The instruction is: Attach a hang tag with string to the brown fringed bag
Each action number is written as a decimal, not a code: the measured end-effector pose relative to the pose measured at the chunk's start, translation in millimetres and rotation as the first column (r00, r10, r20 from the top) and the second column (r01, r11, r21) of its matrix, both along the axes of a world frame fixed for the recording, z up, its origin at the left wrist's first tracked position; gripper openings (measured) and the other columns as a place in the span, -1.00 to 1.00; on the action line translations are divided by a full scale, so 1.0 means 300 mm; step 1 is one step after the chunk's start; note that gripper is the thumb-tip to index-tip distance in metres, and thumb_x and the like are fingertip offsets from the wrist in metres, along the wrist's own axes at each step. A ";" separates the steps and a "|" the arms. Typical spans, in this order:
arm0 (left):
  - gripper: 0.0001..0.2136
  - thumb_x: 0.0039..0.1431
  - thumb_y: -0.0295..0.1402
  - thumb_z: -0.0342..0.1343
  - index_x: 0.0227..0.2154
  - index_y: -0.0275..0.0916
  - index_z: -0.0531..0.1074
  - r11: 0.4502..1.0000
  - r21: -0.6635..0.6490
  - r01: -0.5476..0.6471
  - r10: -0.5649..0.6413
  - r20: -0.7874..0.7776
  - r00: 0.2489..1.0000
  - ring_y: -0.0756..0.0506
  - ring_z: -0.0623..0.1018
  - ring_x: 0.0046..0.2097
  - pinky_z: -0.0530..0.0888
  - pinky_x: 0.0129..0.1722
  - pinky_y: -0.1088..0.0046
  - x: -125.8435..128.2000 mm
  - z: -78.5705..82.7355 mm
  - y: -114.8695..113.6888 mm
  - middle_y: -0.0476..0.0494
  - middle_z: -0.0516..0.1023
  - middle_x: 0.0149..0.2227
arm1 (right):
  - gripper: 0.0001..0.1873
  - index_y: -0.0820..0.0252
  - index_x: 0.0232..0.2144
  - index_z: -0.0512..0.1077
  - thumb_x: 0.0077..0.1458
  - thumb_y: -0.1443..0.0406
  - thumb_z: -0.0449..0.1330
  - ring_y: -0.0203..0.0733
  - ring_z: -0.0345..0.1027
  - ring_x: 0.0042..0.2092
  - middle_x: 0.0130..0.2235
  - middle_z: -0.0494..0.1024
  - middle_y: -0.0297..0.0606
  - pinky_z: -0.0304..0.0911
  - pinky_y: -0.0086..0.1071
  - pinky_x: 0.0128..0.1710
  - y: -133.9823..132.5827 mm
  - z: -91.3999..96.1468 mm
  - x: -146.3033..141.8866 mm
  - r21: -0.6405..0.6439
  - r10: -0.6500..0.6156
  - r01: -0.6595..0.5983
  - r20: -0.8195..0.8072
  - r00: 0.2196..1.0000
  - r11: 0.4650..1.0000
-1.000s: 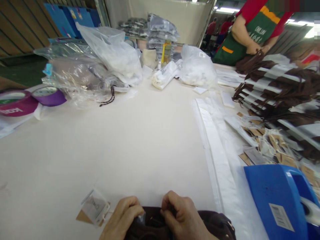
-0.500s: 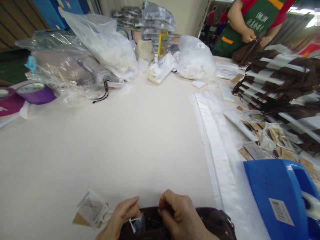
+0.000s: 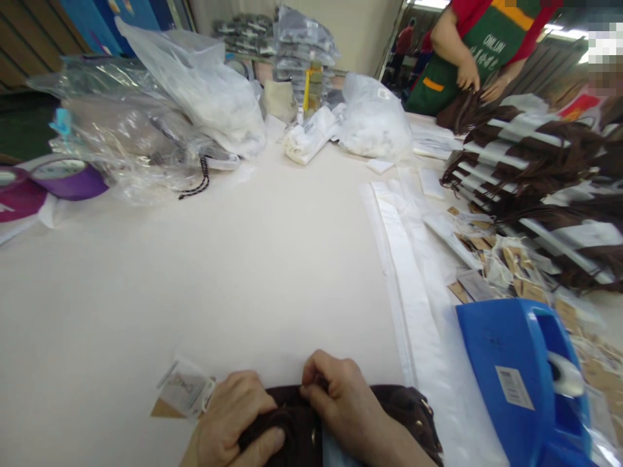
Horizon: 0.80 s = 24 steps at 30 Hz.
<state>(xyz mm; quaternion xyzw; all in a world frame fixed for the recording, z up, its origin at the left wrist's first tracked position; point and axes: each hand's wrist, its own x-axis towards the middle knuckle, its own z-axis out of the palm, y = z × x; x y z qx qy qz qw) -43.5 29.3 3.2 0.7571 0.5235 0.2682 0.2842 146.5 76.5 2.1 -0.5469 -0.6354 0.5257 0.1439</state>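
Observation:
At the bottom of the head view lies a dark brown bag (image 3: 399, 412) with small gold-coloured eyelets, its lower part cut off by the frame. My left hand (image 3: 238, 415) is closed over its left side, thumb bent across the fabric. With thumb and forefinger pinched together, my right hand (image 3: 341, 402) grips the bag's upper edge near the middle. A strip of pale bluish material shows beside the right wrist, inside or against the bag. Just left of my left hand, a hang tag in a clear sleeve with a brown card (image 3: 181, 392) rests on the table.
Flat white plastic bags (image 3: 399, 259) run along the right. A blue tape dispenser (image 3: 496, 363), loose tags (image 3: 516, 266) and stacked brown bags (image 3: 525, 149) lie beyond. Purple tape (image 3: 68, 178) and filled plastic bags (image 3: 209, 97) are left and back. A co-worker (image 3: 467, 65) handles brown fabric.
My left hand has turned over and closed onto the bag; the small clear packet with white string near it is no longer visible. My right hand keeps its pinch. The view has shifted slightly.

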 end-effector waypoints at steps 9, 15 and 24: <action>-0.81 -0.05 -0.31 0.11 -0.66 -0.23 0.28 0.978 -0.159 -0.136 0.093 -0.255 0.963 -0.13 0.37 -0.27 0.28 -0.27 0.28 0.074 0.051 0.053 -0.04 0.37 -0.42 | -0.88 0.22 -0.53 0.36 -0.15 0.50 0.13 -0.39 0.18 -0.51 -0.59 0.34 -0.46 0.02 -0.54 -0.50 0.005 0.014 -0.009 0.094 0.017 -0.015 -0.018 1.000 0.995; -0.82 -0.01 -0.37 0.01 -0.66 -0.21 0.21 0.968 -0.123 -0.221 0.175 -0.303 0.937 -0.10 0.34 -0.32 0.24 -0.32 0.36 0.081 0.017 0.065 -0.04 0.33 -0.47 | -0.84 0.23 -0.35 0.43 -0.02 0.47 0.11 -0.26 0.34 -0.29 -0.36 0.50 -0.28 0.20 -0.43 -0.29 -0.002 0.114 0.012 0.305 0.145 -0.220 0.249 0.958 0.927; -0.82 -0.08 -0.30 -0.06 -0.71 -0.18 0.16 0.953 -0.099 -0.286 0.272 -0.133 0.953 -0.08 0.34 -0.41 0.24 -0.38 0.39 0.086 0.006 0.064 -0.03 0.32 -0.57 | -0.32 0.41 0.16 0.05 0.14 0.06 0.00 0.10 -0.13 0.24 0.20 0.10 0.01 -0.13 0.09 0.19 -0.321 0.062 0.044 0.634 0.197 -0.486 0.472 0.860 0.602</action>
